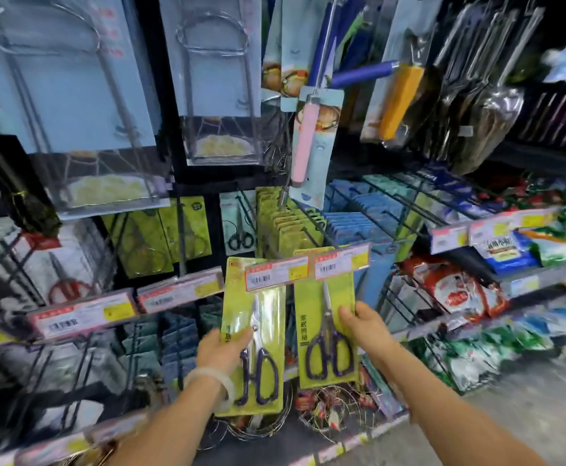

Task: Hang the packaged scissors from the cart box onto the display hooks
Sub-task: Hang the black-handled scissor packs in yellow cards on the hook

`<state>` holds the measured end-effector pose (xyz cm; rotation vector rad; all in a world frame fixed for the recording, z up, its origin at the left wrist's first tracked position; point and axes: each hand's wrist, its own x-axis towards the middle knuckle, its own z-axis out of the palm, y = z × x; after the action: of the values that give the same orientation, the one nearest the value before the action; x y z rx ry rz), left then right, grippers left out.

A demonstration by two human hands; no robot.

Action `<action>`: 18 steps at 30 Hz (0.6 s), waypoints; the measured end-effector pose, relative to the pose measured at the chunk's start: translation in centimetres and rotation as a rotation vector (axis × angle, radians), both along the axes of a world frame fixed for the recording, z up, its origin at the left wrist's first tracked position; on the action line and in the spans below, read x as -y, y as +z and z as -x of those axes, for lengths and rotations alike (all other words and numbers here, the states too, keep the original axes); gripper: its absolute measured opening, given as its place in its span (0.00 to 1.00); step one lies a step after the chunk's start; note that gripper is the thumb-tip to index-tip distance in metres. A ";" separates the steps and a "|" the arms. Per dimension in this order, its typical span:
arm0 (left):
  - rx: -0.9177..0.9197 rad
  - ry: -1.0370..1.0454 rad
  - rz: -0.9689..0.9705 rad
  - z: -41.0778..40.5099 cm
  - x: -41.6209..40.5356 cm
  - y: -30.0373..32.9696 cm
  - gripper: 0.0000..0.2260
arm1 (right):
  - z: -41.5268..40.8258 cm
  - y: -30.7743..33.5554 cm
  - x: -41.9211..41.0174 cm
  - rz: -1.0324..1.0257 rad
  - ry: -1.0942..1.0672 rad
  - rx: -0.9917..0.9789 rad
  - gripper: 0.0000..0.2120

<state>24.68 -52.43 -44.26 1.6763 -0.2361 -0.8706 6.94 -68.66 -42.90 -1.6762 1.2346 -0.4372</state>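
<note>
My left hand (222, 349) grips a green card pack of dark-handled scissors (265, 331) by its left edge. My right hand (364, 322) holds a second green scissors pack (322, 334) by its right edge. Both packs stand upright side by side, their tops up against two price tags (276, 272) at the ends of display hooks. Behind the tags, a row of the same green packs (285, 223) hangs on a hook. The cart box is out of view.
Blue card packs (352, 223) hang on hooks to the right. Packaged kitchen tools hang above, among them a pink-handled utensil (307, 139). Shelves of bagged goods (460, 290) sit at the right. Wire items (328, 415) lie on the lower shelf.
</note>
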 end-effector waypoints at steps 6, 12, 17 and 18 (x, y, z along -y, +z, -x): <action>-0.005 0.086 0.010 1.9 -0.8 0.2 0.28 | 0.0 -1.0 0.9 -0.022 0.051 0.101 0.15; 0.005 0.148 0.015 3.1 -1.6 1.3 0.28 | -0.5 -1.6 1.6 -0.007 0.013 0.129 0.13; 0.034 0.188 0.008 3.2 -1.9 0.5 0.37 | -2.9 -0.7 2.6 -0.063 0.103 -0.018 0.23; 0.037 0.189 -0.013 3.4 -2.0 0.5 0.37 | -3.4 -0.6 3.0 -0.102 0.096 -0.028 0.27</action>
<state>21.26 -50.39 -43.73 1.6977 -0.0948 -0.7019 10.32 -71.71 -43.51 -1.6517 1.1712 -0.2886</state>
